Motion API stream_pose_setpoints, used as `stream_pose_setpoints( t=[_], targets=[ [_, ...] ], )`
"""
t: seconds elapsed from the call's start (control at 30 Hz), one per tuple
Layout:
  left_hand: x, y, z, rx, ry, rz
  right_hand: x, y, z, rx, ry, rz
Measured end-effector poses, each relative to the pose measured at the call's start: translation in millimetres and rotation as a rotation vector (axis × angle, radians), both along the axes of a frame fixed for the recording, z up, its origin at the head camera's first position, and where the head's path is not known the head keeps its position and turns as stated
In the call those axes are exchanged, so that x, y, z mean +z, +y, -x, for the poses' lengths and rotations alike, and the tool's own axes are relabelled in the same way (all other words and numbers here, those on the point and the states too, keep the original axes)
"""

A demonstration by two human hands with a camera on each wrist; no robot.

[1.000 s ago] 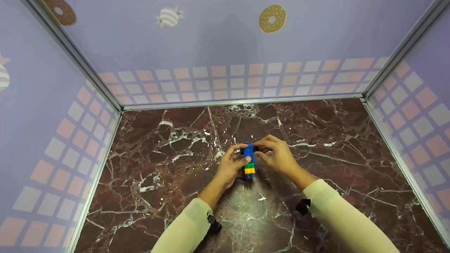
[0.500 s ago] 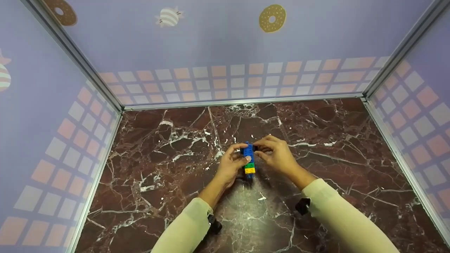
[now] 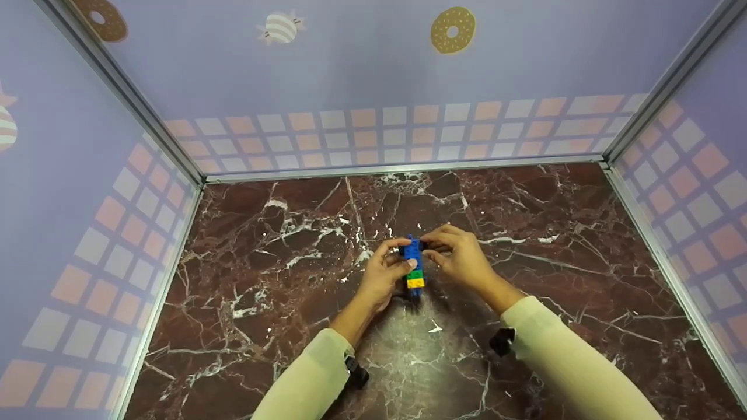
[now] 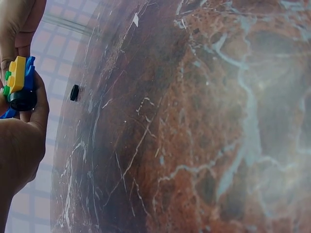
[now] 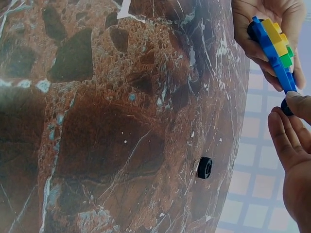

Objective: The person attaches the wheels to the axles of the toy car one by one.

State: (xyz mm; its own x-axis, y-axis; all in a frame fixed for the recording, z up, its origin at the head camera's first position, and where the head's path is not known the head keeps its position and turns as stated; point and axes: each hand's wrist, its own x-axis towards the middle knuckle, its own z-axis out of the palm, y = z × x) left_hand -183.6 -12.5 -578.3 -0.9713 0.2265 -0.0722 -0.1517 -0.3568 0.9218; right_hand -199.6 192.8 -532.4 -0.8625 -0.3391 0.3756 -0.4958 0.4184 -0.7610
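Note:
A toy car of blue, green and yellow building bricks (image 3: 413, 262) is held in my left hand (image 3: 382, 277), thumb on top and fingers along its far left side. Dark wheels show at its sides, one by the yellow brick (image 4: 17, 73) in the left wrist view. My right hand (image 3: 464, 256) pinches a black wheel (image 5: 286, 108) against the car's far right side. Whether that wheel is fully seated cannot be told. In the right wrist view a loose black wheel (image 5: 205, 167) stands apart on the table; the head view does not show it.
The dark red marbled tabletop (image 3: 280, 350) is enclosed by lilac panels with pink and white squares (image 3: 362, 134). A metal rail (image 3: 327, 174) runs along the back edge. Dark cameras hang by both wrists, such as the left one (image 3: 356, 373).

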Motion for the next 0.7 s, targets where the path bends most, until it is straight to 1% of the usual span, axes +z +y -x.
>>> stream_pose_setpoints(
  t=[0.33, 0.47, 0.7],
  targets=[
    [0.0, -0.2, 0.1, 0.006, 0.001, -0.014, -0.4, -1.0, 0.0, 0.000, -0.011, -0.003],
    [0.1, -0.7, 0.2, 0.004, 0.005, -0.012, -0.8, -1.5, 0.5, -0.003, -0.025, -0.009],
    [0.9, -0.9, -0.6, -0.005, -0.002, -0.019, -2.2, -1.4, 0.6, -0.006, -0.021, -0.004]
  ],
)
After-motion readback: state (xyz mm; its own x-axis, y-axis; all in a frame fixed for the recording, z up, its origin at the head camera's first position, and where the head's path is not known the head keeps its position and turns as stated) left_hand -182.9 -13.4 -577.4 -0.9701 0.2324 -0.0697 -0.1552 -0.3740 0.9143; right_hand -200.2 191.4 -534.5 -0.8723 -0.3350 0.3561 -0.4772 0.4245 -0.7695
